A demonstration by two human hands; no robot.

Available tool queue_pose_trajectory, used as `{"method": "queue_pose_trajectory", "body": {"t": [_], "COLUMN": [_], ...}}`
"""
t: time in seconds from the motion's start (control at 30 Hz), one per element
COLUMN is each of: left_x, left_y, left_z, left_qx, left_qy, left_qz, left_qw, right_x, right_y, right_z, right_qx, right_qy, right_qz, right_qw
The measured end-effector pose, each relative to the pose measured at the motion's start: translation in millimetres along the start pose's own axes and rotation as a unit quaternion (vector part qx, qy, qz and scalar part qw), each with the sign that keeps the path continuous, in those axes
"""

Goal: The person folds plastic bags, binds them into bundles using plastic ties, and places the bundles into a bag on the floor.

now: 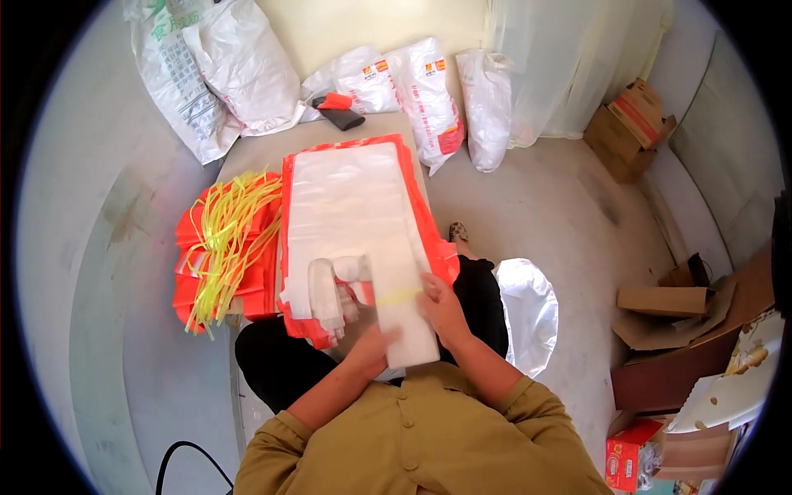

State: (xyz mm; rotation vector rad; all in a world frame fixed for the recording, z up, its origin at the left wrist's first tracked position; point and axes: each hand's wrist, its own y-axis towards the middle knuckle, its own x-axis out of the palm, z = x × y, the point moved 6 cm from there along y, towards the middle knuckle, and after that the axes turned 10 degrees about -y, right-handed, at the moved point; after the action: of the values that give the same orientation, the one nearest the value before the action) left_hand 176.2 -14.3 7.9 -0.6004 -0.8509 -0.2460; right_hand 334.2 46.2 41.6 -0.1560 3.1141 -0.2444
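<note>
A stack of white plastic bags (351, 198) lies over red plastic sheets (409, 169) on the table in front of me. A long white handle section of the stack (406, 334) reaches toward my body, crossed by a thin yellow strip (398, 298). My right hand (444, 312) is closed on its right edge, beside the strip. On its left edge is my left hand (371, 350), slightly blurred, its fingertips partly hidden by the section. Another white handle section (325, 293) is bunched and folded to the left.
Left of the stack, yellow strips (231, 239) lie on folded red bags (186, 272). A black-and-red object (340, 111) sits at the table's back. Full white sacks (425, 99) stand behind. A silvery white bag (528, 313) is on the floor, right; cardboard boxes (627, 136) stand farther right.
</note>
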Motion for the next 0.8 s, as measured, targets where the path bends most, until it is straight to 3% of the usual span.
{"method": "queue_pose_trajectory", "body": {"t": [0.23,0.33,0.43,0.63,0.8], "left_x": [2.5,-1.5,1.5,5.5,4.0], "left_y": [9.5,9.5,8.2,13.5,15.4], "left_z": [-12.5,-17.7,-19.1,-32.5,-54.4], "left_qx": [0.005,0.014,-0.018,-0.06,-0.091], "left_qy": [-0.007,0.021,0.078,0.111,0.092], "left_qz": [-0.006,-0.007,0.017,0.022,0.003], "left_qw": [1.0,1.0,0.997,0.992,0.992], "right_x": [-17.1,-15.8,-21.1,-40.9,-47.1], "right_y": [12.8,9.2,1.2,-3.5,-24.7], "right_z": [27.2,43.7,46.8,42.7,49.5], "right_qx": [-0.014,0.032,0.05,0.014,0.041], "right_qy": [-0.029,0.042,-0.006,0.018,0.019], "right_qz": [0.036,0.039,-0.001,0.039,-0.049], "right_qw": [0.999,0.998,0.999,0.999,0.998]}}
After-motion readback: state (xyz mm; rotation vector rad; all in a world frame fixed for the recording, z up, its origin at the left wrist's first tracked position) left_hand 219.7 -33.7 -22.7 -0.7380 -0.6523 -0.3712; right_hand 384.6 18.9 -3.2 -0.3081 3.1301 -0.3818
